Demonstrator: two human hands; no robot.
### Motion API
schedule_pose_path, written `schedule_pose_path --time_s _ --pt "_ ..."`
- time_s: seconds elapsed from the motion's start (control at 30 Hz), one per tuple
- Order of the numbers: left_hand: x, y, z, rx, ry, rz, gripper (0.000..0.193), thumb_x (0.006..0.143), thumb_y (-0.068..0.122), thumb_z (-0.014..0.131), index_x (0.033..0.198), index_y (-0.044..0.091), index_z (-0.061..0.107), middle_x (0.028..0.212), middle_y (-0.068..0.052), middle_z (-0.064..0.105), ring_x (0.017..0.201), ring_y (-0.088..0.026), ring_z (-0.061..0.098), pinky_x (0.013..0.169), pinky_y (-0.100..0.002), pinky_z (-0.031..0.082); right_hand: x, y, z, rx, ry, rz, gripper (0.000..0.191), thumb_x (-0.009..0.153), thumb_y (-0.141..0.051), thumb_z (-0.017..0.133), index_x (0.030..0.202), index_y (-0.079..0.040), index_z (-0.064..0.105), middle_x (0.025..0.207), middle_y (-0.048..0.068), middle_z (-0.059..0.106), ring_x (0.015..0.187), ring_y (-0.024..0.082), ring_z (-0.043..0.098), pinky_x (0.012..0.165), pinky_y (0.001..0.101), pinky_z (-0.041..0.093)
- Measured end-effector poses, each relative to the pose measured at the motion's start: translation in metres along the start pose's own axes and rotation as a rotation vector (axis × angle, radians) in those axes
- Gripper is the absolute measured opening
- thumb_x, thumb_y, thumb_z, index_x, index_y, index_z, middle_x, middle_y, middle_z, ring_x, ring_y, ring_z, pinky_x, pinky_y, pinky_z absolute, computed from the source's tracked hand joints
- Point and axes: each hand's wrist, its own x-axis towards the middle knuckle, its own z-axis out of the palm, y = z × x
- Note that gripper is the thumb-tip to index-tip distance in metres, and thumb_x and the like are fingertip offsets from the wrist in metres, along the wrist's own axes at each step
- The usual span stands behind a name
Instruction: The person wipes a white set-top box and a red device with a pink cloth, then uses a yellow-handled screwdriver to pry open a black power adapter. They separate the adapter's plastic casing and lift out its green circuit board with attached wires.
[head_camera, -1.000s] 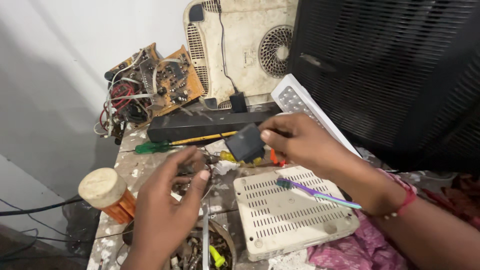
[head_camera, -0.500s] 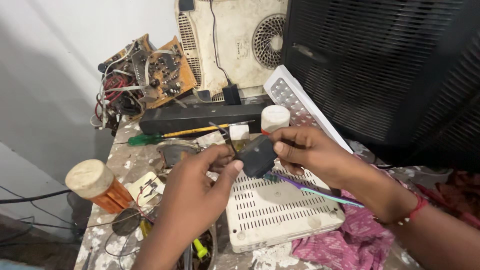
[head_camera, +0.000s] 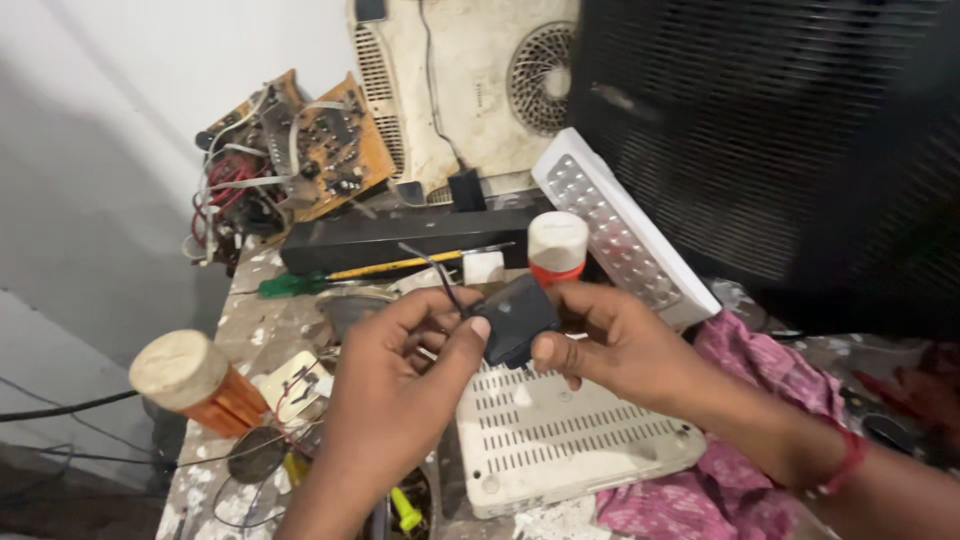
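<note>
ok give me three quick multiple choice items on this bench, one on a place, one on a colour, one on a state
1. Where does the white vented box lie?
A. below the hands
B. on the circuit boards
C. behind the black bar

2. What colour is the screwdriver handle?
A. red
B. green
C. blue

3. How is the small black part held?
A. lying loose on the bench
B. in the left hand alone
C. between both hands

Answers:
1. A, it sits under the left hand and right hand.
2. B, the end by the bench edge is green.
3. C, fingers of both hands grip it.
</note>
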Motion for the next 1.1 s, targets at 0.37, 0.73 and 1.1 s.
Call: schedule_pose_path --time_s 0.37,0.73,1.1 --pt "0.001 -0.004 -0.014 -0.422 -0.032 -0.271 0.019 0.093 0.016 0.071 0.086 -0.002 0.071 0.065 -0.001 0.061 0.049 -0.006 0.049 0.047 -0.022 0.038 -0.006 -0.026 0.034 -0.220 0.268 0.021 0.031 0.092 -0.032 0.069 0.100 -0.003 0.072 0.070 0.001 0.067 0.062 0.006 0.063 0.052 0.0244 0.051" --pt "0.001 -0.002 -0.018 -0.371 -0.018 -0.312 0.021 0.091 0.019 0.071 0.083 0.000 0.073 0.055 0.004 0.053 0.046 -0.005 0.042 0.044 -0.022 0.031 -0.011 -0.039 0.044 -0.141 0.277 0.003 0.036 0.093 -0.033 0.068 0.110 -0.002 0.071 0.070 -0.001 0.061 0.060 0.005 0.058 0.052 0.0232 0.048" --pt "0.001 0.002 -0.014 -0.225 -0.013 -0.222 0.022 0.091 0.015 0.068 0.106 0.000 0.077 0.063 0.003 0.059 0.052 -0.004 0.051 0.048 -0.022 0.043 -0.001 -0.060 -0.003 -0.575 0.071 0.047 0.043 0.094 -0.041 0.063 0.120 -0.007 0.069 0.093 0.003 0.074 0.078 0.014 0.071 0.067 0.0315 0.061"
